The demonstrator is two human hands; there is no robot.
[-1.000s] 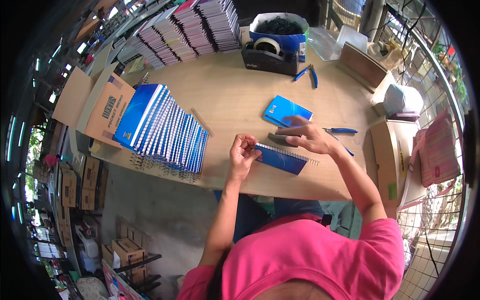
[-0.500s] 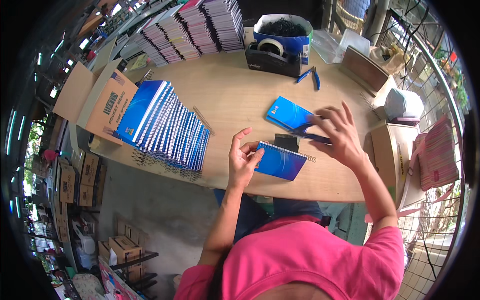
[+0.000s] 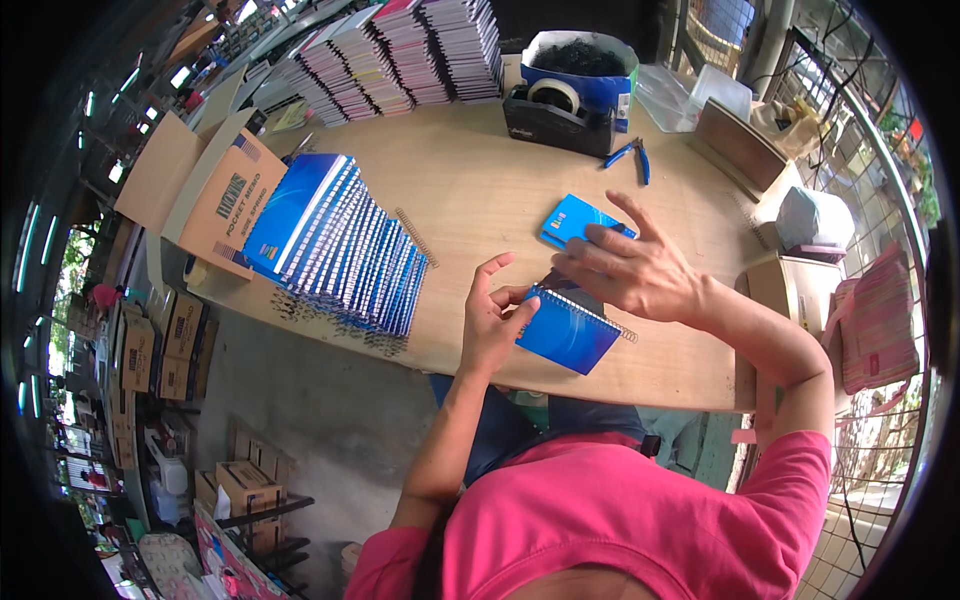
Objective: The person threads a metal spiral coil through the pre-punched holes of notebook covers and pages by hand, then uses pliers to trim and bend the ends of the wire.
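My left hand [image 3: 495, 320] holds a blue spiral notepad [image 3: 568, 335] by its left end, thumb on the cover and index finger raised. A wire coil [image 3: 628, 336] runs along the pad's far edge and sticks out past its right end. My right hand [image 3: 635, 265] is just above that edge, fingers curled toward the coil's left end. Something dark shows under its fingers, mostly hidden, so its kind cannot be made out. Beyond the right hand lies another blue notepad [image 3: 572, 218], partly covered by the fingers.
At left stands a tall stack of blue spiral notepads [image 3: 345, 250] beside an open cardboard box [image 3: 215, 200]. A loose coil [image 3: 415, 238] lies by the stack. Farther back are blue-handled pliers [image 3: 640, 160], a tape dispenser [image 3: 560, 125], a bin of dark wire [image 3: 580, 60] and piled books [image 3: 400, 60].
My right hand has moved left and closer to the coiled edge of the held notepad, bringing the dark thing along. The left hand keeps its hold. The whole view has shifted slightly.
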